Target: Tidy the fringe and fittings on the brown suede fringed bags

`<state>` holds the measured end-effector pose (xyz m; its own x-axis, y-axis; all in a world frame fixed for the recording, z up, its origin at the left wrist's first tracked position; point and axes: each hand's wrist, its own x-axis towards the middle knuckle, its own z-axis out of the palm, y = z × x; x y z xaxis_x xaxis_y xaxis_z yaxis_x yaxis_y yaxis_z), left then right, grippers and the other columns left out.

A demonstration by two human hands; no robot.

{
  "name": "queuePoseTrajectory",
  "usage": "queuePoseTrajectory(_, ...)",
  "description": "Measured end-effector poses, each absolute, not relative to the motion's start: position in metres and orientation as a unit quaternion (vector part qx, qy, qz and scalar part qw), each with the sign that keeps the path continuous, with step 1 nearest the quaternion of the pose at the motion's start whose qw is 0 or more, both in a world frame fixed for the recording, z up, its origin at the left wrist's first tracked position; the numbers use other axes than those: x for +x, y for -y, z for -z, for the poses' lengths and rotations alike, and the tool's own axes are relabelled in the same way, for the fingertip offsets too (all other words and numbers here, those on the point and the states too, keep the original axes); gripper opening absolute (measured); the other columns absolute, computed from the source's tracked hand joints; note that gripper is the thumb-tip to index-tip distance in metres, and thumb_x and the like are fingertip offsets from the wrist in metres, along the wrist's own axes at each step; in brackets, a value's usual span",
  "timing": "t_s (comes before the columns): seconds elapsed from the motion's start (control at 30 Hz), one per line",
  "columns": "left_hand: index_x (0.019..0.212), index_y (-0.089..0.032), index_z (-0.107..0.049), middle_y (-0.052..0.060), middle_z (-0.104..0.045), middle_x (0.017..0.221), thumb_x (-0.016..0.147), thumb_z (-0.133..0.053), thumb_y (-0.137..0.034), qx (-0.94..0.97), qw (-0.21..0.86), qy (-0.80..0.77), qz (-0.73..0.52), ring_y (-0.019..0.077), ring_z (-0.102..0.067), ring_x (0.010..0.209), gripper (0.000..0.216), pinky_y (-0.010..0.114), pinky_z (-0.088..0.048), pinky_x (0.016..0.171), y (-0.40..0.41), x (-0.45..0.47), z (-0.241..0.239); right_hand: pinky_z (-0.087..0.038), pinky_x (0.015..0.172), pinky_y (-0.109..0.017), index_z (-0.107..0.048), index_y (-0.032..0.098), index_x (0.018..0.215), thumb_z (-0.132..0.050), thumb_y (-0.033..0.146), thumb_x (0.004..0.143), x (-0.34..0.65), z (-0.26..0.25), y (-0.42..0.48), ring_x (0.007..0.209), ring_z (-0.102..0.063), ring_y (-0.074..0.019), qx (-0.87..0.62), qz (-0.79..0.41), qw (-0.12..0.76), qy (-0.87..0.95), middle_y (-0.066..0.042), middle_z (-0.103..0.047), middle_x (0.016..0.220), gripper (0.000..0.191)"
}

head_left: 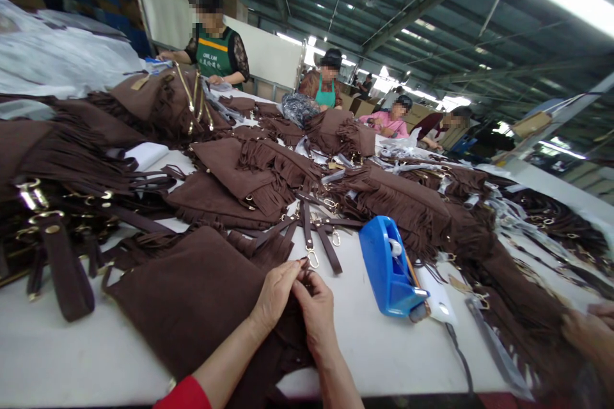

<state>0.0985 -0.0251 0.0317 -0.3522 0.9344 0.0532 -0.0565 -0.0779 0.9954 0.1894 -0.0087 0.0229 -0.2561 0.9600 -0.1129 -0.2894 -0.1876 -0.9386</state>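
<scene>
From the head view, the only feed I have, I see both bare hands meeting at the near middle of the white tabletop [355, 348], fingertips touching or almost so. The left hand [274, 294] is pinched, thumb and fingers together on a small dark brown piece [304, 274]; the right hand [317, 310] closes on it too. Mostly covered by fingers, so I can't tell whether it's fringe or strap. The brown bag [187, 297] lies flat, under the left forearm and spreading left of the hands. Just beyond the fingertips: a gold clasp [313, 259] on a brown strap [307, 223], other short straps fanned around it. Right of the hands, apart from them, I get a blue tape dispenser [381, 268], with a white device [437, 297] just beside it, black cord [460, 358] running to the near edge. Left side: a strap loop [67, 275] with gold hardware. Fringed bags [398, 198] heap up behind. Right edge: another person's hand [588, 335] on brown material, blurred. Far side, a co-worker in a green apron [213, 57], one in a teal apron [326, 97], one in a pink top [391, 124]. Clear plastic wrapping [62, 54] is piled far left.
</scene>
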Motion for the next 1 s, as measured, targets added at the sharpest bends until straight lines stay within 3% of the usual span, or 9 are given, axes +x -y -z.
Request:
queuePoseTrajectory(0.1, 0.091, -0.016, -0.070, 0.005, -0.071, 0.092, 0.075, -0.051, -0.032, 0.375, 0.397, -0.564, -0.620, 0.0217, -0.062, 0.088, 0.029, 0.030, -0.045, 0.081, 0.022, 0.099, -0.028, -0.039, 0.055, -0.017, -0.066, 0.016, 0.073, -0.073, 0.027, 0.062, 0.190, -0.018, 0.009, 0.058, -0.048, -0.0067, -0.397, -0.674, 0.478, 0.400, 0.005, -0.060, 0.063, 0.017)
queuePoseTrajectory(0.2, 0.092, -0.017, -0.070, 0.005, -0.072, 0.092, 0.070, -0.055, -0.028, 0.328, 0.381, -0.586, -0.635, 0.0213, -0.063, 0.086, 0.029, 0.030, -0.045, 0.081, 0.018, 0.100, -0.020, -0.025, 0.039, -0.014, -0.062, 0.018, 0.075, -0.071, 0.030, 0.064, 0.195, -0.018, 0.009, 0.043, -0.034, -0.0021, -0.389, -0.702, 0.473, 0.364, 0.007, -0.057, 0.062, 0.020)
queuePoseTrajectory(0.33, 0.090, -0.015, -0.071, 0.004, -0.072, 0.081, 0.066, -0.057, -0.028, 0.272, 0.380, -0.591, -0.658, 0.0187, -0.063, 0.076, 0.030, 0.029, -0.047, 0.075, 0.014, 0.099, -0.013, -0.015, 0.036, -0.013, -0.055, 0.018, 0.070, -0.072, 0.031, 0.062, 0.204, -0.021, 0.011, 0.037, -0.024, -0.0012, -0.344, -0.758, 0.443, 0.334, 0.008, -0.049, 0.051, 0.022)
queuePoseTrajectory(0.43, 0.101, -0.010, -0.066, 0.004, -0.071, 0.072, 0.065, -0.058, -0.029, 0.240, 0.389, -0.584, -0.670, 0.0150, -0.060, 0.063, 0.041, 0.026, -0.047, 0.064, 0.012, 0.096, -0.013, -0.016, 0.037, -0.013, -0.054, 0.017, 0.068, -0.074, 0.029, 0.058, 0.207, -0.021, 0.013, 0.037, -0.024, -0.0011, -0.310, -0.781, 0.434, 0.325, 0.009, -0.046, 0.046, 0.025)
queuePoseTrajectory(0.57, 0.125, -0.003, -0.045, 0.003, -0.068, 0.067, 0.066, -0.055, -0.029, 0.228, 0.410, -0.573, -0.672, 0.0108, -0.055, 0.051, 0.065, 0.023, -0.045, 0.054, 0.012, 0.092, -0.017, -0.018, 0.038, -0.013, -0.056, 0.017, 0.069, -0.074, 0.028, 0.061, 0.208, -0.019, 0.017, 0.038, -0.027, -0.0010, -0.288, -0.791, 0.437, 0.318, 0.008, -0.047, 0.047, 0.023)
queuePoseTrajectory(0.73, 0.111, -0.010, -0.059, 0.000, -0.067, 0.063, 0.066, -0.057, -0.027, 0.303, 0.428, -0.559, -0.642, 0.0126, -0.058, 0.057, 0.049, 0.023, -0.045, 0.057, 0.015, 0.096, -0.018, -0.027, 0.041, -0.012, -0.060, 0.019, 0.079, -0.074, 0.023, 0.064, 0.209, -0.020, 0.019, 0.044, -0.038, -0.0019, -0.295, -0.770, 0.478, 0.302, 0.004, -0.060, 0.064, 0.021)
queuePoseTrajectory(0.87, 0.089, -0.017, -0.069, 0.003, -0.072, 0.081, 0.064, -0.059, -0.026, 0.367, 0.437, -0.548, -0.611, 0.0183, -0.064, 0.076, 0.029, 0.027, -0.049, 0.071, 0.017, 0.098, -0.018, -0.034, 0.043, -0.014, -0.063, 0.020, 0.087, -0.076, 0.022, 0.061, 0.214, -0.023, 0.019, 0.046, -0.046, -0.0036, -0.312, -0.758, 0.498, 0.281, 0.002, -0.065, 0.072, 0.029)
queuePoseTrajectory(1.0, 0.086, -0.018, -0.070, 0.004, -0.072, 0.086, 0.063, -0.059, -0.027, 0.395, 0.428, -0.554, -0.595, 0.0208, -0.065, 0.081, 0.027, 0.031, -0.049, 0.079, 0.018, 0.098, -0.020, -0.036, 0.041, -0.014, -0.064, 0.022, 0.091, -0.075, 0.028, 0.063, 0.218, -0.027, 0.016, 0.046, -0.048, -0.0036, -0.329, -0.745, 0.504, 0.287, 0.001, -0.068, 0.076, 0.030)
